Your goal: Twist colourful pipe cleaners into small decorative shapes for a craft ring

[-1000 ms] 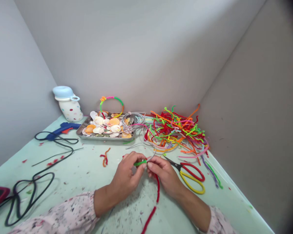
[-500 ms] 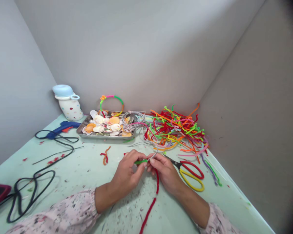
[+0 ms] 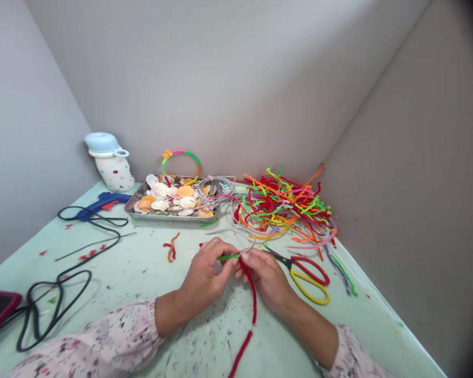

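My left hand (image 3: 208, 275) is closed, pinching a short green pipe cleaner (image 3: 227, 257) between thumb and fingers. Close against it, my right hand (image 3: 268, 275) is also closed, its thumb and forefinger on a red pipe cleaner (image 3: 253, 299) where it meets the green one. The red length hangs down between the forearms and runs off the bottom edge. A thin grey wire (image 3: 254, 240) curves up behind the right fingertips; how it joins the pipe cleaners is hidden. Beside my right hand lie scissors (image 3: 289, 262) with one red and one yellow handle.
At the back stands a metal tray (image 3: 169, 216) of shells, with a colourful pipe-cleaner hoop (image 3: 199, 167) upright in it. A pile of pipe cleaners (image 3: 287, 205) is at right. Leftward are a blue glue gun (image 3: 98, 203), black cord (image 3: 59, 281), bottle (image 3: 114, 170) and phone (image 3: 2, 312).
The red pipe cleaner's upper end now shows in front of the right fingertips, near the green piece. Both hands stay almost in place; the view has shifted slightly.
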`<act>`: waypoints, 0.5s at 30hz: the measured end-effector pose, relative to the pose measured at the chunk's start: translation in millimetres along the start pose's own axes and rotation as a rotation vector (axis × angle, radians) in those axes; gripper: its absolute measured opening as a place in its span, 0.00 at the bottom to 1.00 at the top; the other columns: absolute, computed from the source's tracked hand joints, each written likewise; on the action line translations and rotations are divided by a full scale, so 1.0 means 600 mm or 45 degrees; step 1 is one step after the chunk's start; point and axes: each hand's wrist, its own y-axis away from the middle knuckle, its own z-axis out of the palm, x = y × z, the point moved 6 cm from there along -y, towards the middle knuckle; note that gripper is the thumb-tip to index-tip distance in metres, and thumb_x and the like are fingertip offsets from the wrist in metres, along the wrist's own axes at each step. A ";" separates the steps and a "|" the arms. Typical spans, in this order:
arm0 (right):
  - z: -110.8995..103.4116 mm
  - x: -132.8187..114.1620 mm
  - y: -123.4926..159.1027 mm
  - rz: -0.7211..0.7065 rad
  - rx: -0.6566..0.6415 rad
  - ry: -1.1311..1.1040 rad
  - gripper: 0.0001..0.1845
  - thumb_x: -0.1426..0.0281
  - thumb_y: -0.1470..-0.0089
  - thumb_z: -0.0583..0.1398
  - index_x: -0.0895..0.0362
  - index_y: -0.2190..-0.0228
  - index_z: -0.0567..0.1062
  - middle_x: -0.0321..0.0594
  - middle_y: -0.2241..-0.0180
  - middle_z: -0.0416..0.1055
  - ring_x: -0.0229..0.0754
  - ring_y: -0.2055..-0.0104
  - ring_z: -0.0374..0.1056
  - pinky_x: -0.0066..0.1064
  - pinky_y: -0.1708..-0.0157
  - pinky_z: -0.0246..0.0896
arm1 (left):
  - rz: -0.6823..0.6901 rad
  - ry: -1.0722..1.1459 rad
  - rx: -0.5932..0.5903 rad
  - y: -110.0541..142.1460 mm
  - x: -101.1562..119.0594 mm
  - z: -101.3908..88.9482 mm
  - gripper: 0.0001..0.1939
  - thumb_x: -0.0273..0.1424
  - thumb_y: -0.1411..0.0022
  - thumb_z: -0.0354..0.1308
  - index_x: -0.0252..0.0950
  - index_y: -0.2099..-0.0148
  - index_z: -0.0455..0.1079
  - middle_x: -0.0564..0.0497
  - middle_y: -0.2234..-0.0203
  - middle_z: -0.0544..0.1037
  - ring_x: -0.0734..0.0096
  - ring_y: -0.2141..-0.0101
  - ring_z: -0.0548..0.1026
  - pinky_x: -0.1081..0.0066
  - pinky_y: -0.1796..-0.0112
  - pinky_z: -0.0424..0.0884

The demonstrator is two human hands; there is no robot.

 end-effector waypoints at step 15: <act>-0.002 0.004 0.002 0.082 0.065 -0.021 0.15 0.60 0.48 0.60 0.60 0.75 0.75 0.38 0.76 0.73 0.34 0.78 0.66 0.24 0.78 0.55 | 0.048 -0.026 -0.006 -0.002 -0.003 0.003 0.07 0.25 0.38 0.54 0.37 0.63 0.73 0.52 0.72 0.72 0.70 0.67 0.71 0.69 0.62 0.64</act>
